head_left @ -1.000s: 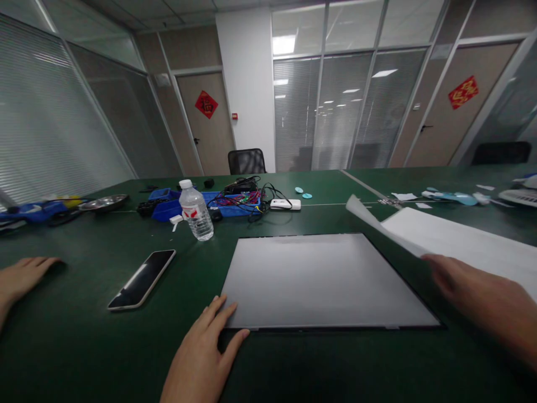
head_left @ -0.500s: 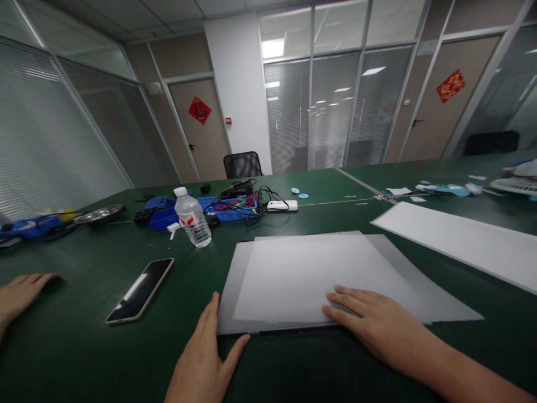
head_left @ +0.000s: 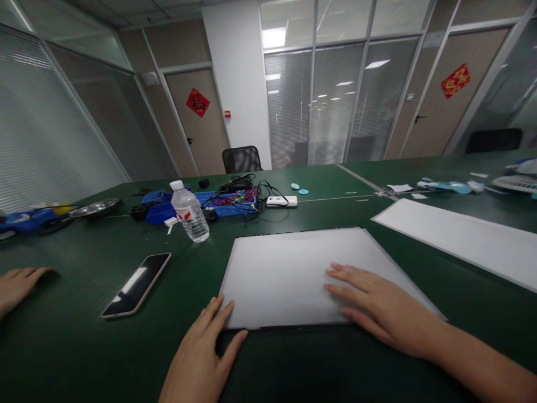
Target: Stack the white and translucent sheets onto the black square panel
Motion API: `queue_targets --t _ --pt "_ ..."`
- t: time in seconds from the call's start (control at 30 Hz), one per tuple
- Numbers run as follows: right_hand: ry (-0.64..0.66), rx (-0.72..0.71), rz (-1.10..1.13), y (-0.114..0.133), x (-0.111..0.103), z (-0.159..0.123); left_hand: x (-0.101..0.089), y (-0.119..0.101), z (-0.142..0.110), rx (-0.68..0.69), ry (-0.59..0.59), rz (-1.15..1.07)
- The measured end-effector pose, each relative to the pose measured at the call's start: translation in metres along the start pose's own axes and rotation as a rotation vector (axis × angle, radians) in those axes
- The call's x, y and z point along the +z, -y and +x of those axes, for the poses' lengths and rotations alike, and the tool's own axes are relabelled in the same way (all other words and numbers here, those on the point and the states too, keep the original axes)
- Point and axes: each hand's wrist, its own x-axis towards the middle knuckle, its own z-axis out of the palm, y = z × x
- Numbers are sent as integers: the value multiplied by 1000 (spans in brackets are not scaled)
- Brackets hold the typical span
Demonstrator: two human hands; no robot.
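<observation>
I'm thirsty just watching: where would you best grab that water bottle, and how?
The water bottle is probably best gripped around its round body, from the near side: it stands upright, and blue trays and cables lie beyond it.

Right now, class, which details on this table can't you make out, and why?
- Head view: near sheet beneath the right hand, covered by it.
- Head view: the other person's hand, cut off by the left edge.
- Head view: far sheet, cut off by the right edge.
- Head view: print on the bottle, too small.
</observation>
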Motion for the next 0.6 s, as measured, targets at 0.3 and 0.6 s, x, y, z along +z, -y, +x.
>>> queue_targets --t 0.3,0.6 --pt "14 828 -342 -219 -42 -126 -1 -1 1 3 -36 27" --pt "144 1125 -255 -236 -50 -165 2 3 -1 -22 -17 50"
